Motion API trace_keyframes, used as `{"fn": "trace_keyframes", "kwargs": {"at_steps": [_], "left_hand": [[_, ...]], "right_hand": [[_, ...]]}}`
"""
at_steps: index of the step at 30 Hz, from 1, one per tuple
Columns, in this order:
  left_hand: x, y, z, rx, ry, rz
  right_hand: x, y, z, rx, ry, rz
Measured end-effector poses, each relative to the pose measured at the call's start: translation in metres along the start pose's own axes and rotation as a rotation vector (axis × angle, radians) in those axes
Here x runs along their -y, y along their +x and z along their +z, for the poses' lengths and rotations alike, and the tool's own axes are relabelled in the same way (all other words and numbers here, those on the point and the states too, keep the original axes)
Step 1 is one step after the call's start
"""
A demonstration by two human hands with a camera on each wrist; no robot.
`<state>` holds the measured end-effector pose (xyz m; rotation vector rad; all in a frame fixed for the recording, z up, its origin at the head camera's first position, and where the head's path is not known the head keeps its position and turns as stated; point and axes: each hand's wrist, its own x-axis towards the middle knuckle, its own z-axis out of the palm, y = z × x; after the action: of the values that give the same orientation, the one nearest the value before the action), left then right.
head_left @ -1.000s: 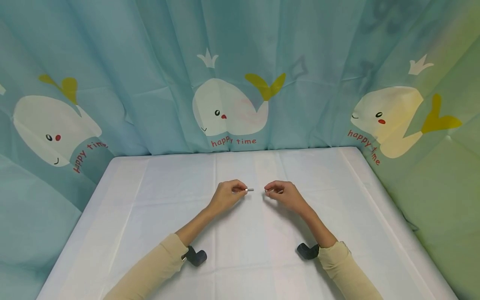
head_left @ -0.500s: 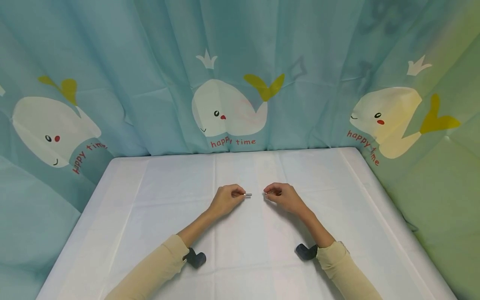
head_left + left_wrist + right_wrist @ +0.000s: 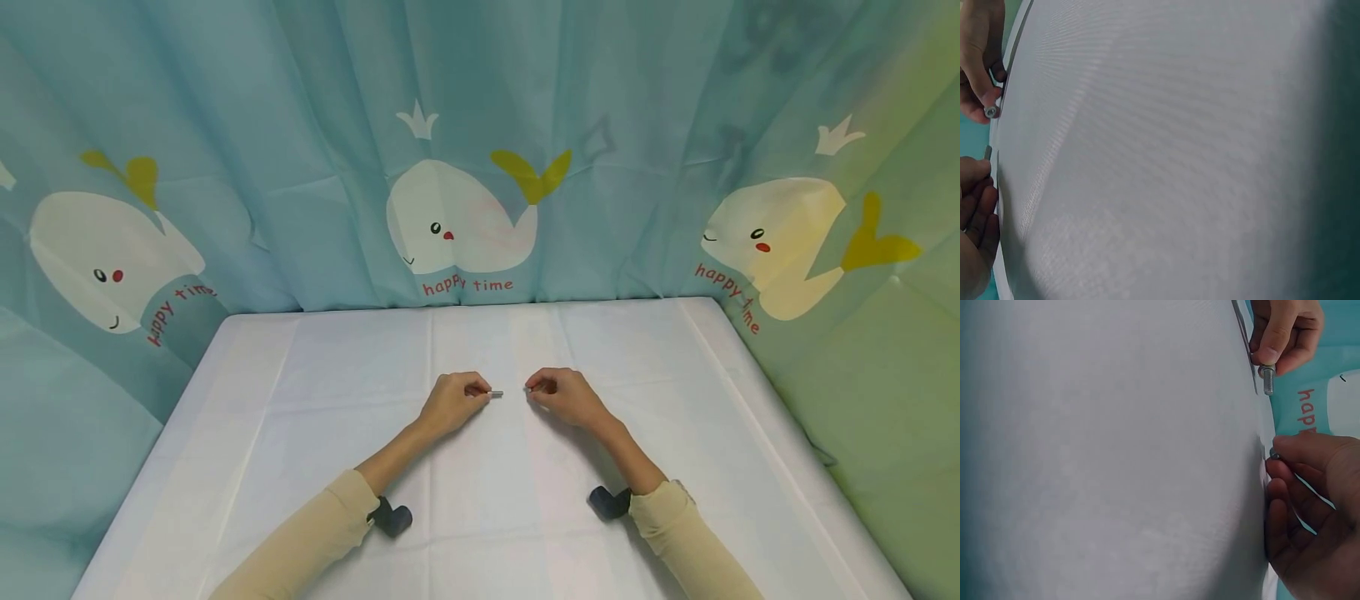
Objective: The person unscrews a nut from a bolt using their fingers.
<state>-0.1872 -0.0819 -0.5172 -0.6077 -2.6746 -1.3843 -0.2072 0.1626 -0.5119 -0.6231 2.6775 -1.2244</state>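
In the head view my left hand (image 3: 452, 403) pinches a small metal bolt (image 3: 497, 393), its shank pointing right. The right wrist view shows the threaded shank of this bolt (image 3: 1269, 381) sticking out from the fingertips; its head end is mostly hidden. Across a short gap, my right hand (image 3: 567, 397) pinches a small metal nut (image 3: 528, 389) between thumb and index finger. The nut's hole faces the camera in the left wrist view, where the nut (image 3: 991, 112) sits at the fingertips. Bolt and nut are apart, both held above the table.
A white cloth covers the table (image 3: 337, 358) beneath both hands. Behind it hangs a blue-green curtain (image 3: 315, 233) printed with whales. Dark wrist-camera mounts (image 3: 393, 518) jut inward from both sleeves.
Both hands have come slightly down in the head view, toward the person. The right hand has also shifted a little left. Each grip on bolt and nut stays.
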Motion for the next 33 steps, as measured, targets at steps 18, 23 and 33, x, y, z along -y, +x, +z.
{"fn": "trace_keyframes", "kwargs": {"at_steps": [18,23,33], "left_hand": [[0.0,-0.001,-0.001,0.026,0.045,-0.021],[-0.001,-0.001,-0.001,0.016,0.038,-0.013],[-0.001,0.0,-0.001,0.01,0.044,0.002]], "right_hand": [[0.01,0.005,0.006,0.013,-0.168,0.015],[0.009,0.005,0.006,0.013,-0.179,0.012],[0.012,0.005,0.004,0.021,-0.194,-0.003]]}}
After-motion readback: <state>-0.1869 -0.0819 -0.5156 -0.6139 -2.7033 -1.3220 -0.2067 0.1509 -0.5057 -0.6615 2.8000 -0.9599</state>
